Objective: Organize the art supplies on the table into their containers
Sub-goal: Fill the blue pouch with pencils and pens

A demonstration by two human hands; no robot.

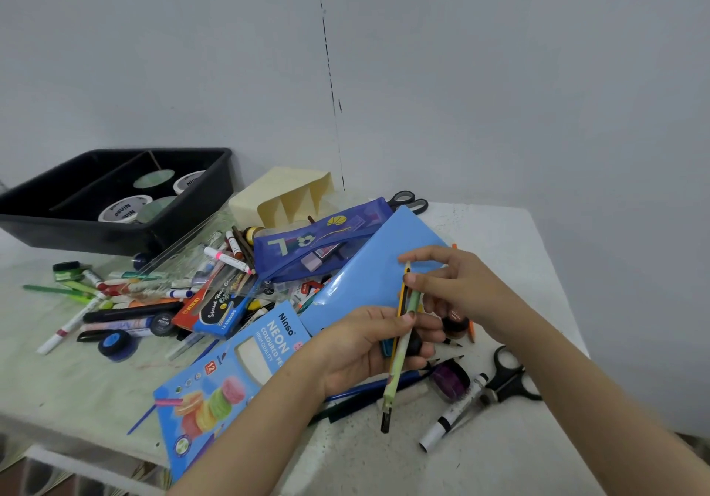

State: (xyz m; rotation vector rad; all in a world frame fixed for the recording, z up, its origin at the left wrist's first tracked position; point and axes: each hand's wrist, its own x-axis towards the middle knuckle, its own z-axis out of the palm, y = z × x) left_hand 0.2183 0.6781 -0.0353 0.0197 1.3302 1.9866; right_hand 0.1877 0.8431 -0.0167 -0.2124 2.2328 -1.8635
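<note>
The tray (pixel 115 226) at upper left is black. The pencil pouch (pixel 292 249) is dark blue with a yellow shell print, the folder (pixel 365 280) light blue; at centre, a pale green pencil (pixel 413 300) and a yellow-and-black pencil (pixel 402 296).

On the light blue box (pixel 238 372) nearest you, you can read "Ninso", "NEON", "COLOURED PE…" cut off by your wrist, and "HIGH QUALITY". A red badge on it shows "12". The dark box (pixel 223 313) just beside it says "12 COLOURS" under a script line starting "Special"; the rest is too blurred. The red box (pixel 191 309) touching it carries yellow lettering you can't make out. In the black tray (pixel 115 232), a tape roll (pixel 125 209) shows "NINSO" upside down. The blue pouch (pixel 319 240) bears a large pale "L".
</note>
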